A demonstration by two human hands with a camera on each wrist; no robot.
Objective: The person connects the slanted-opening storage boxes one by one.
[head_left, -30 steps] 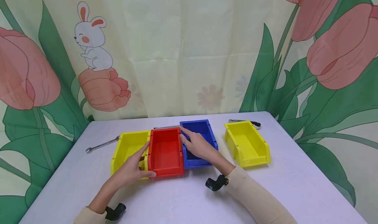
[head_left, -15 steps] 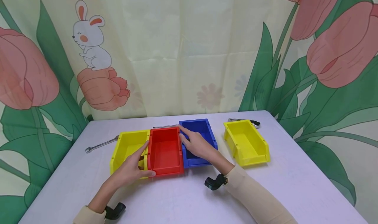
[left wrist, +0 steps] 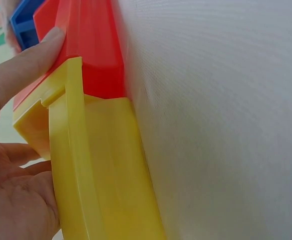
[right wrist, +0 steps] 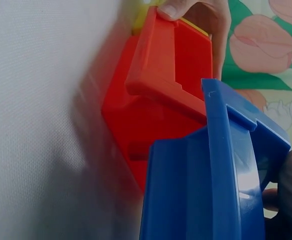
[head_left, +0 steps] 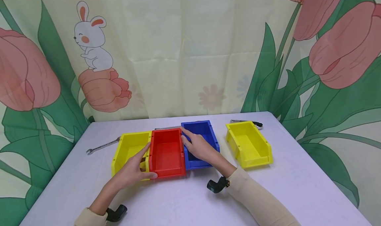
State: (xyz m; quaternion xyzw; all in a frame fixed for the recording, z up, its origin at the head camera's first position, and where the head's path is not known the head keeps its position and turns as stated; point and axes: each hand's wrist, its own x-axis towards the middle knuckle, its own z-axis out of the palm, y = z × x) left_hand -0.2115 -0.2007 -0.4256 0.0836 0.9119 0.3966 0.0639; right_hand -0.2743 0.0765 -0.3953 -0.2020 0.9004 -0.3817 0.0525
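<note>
A white surface (head_left: pixel 166 201) carries four bins. Against the left fingers (head_left: pixel 143 152) stands one yellow bin (head_left: pixel 128 147); a red bin (head_left: pixel 167 153) sits between them and the right fingers (head_left: pixel 189 133). Under the latter is a blue bin (head_left: pixel 204 130), and well to their right a second yellow bin (head_left: pixel 248 138). A wrench (head_left: pixel 102 147) lies left of the left fingers, a thin metal tool (head_left: pixel 167 128) just left of the right fingertips, and a black-and-silver tool (head_left: pixel 257 124) farther right, partly hidden behind the last bin.
</note>
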